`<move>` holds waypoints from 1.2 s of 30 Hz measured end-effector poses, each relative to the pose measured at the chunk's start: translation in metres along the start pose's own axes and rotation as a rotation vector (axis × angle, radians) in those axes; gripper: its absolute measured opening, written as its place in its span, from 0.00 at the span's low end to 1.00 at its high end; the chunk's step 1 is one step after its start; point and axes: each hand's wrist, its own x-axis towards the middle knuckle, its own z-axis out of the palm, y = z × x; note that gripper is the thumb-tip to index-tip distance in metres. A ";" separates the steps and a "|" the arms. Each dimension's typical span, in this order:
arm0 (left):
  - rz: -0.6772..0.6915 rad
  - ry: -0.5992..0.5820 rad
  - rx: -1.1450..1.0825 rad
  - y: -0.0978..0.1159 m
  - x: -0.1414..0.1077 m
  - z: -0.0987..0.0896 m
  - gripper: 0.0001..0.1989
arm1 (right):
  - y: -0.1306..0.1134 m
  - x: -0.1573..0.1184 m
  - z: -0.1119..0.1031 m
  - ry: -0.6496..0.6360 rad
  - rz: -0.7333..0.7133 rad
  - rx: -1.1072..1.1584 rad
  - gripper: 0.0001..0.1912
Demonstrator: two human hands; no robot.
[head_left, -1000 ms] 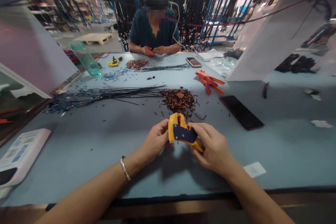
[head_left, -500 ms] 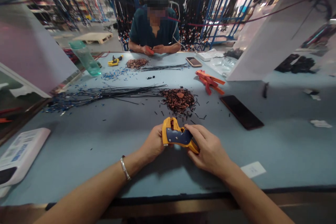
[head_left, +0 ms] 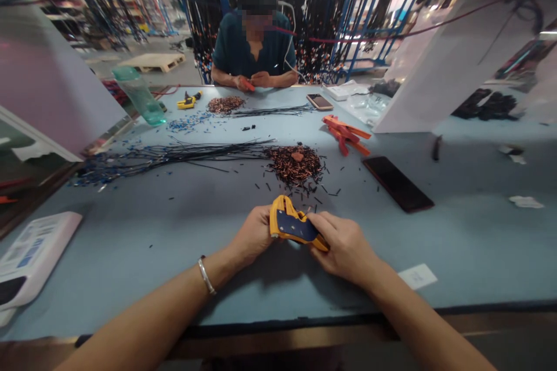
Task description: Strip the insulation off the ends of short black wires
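- Apparently, the step in hand is a working of the yellow-and-navy tool (head_left: 292, 225), which is held above the desk (head_left: 174, 295) between the left hand (head_left: 255, 233) and the right hand (head_left: 346, 244).
- The handle end is gripped firmly by the right hand. The left hand's fingers are curled at the blocky head end; whether a wire is pinched there cannot be told, since the fingertips are hidden.
- For any squeeze of the handle, a steady head and a firm right-hand grip would seem to be called for.
- Hard, moulded plastic is suggested by the tool's casing; its flat navy side panel is dotted with small bright rivets.
- Beyond the hands, a loose heap of short copper-coloured and black offcuts (head_left: 296, 168) is piled up, with stray bits scattered nearer.
- Beyond and to the left of the hands, slender, flexible-looking black wires (head_left: 204, 153) are laid out, their far-left ends tipped with blue.
- Beyond and to the right, an orange-red tool (head_left: 346, 134) and a flat, glossy phone (head_left: 398, 182) are placed.
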 end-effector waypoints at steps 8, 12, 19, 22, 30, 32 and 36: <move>-0.050 -0.036 -0.019 -0.003 0.002 -0.006 0.16 | -0.001 -0.003 0.000 -0.033 0.033 0.000 0.11; -0.028 -0.091 -0.026 -0.004 0.004 -0.012 0.18 | 0.000 -0.003 0.000 -0.005 0.070 0.034 0.11; -0.038 0.062 -0.018 0.004 0.004 -0.010 0.13 | -0.001 0.006 -0.019 0.070 0.426 0.581 0.10; -0.033 0.084 -0.027 0.004 0.004 -0.009 0.11 | 0.003 0.003 -0.024 -0.005 0.550 1.041 0.12; 0.016 0.060 -0.154 0.002 0.009 -0.015 0.13 | 0.006 0.000 -0.020 -0.185 0.729 1.545 0.20; 0.028 0.064 -0.156 0.003 0.009 -0.015 0.14 | 0.005 0.000 -0.021 -0.188 0.756 1.566 0.20; 0.032 0.059 -0.168 0.005 0.008 -0.015 0.12 | 0.006 0.001 -0.024 -0.220 0.819 1.615 0.21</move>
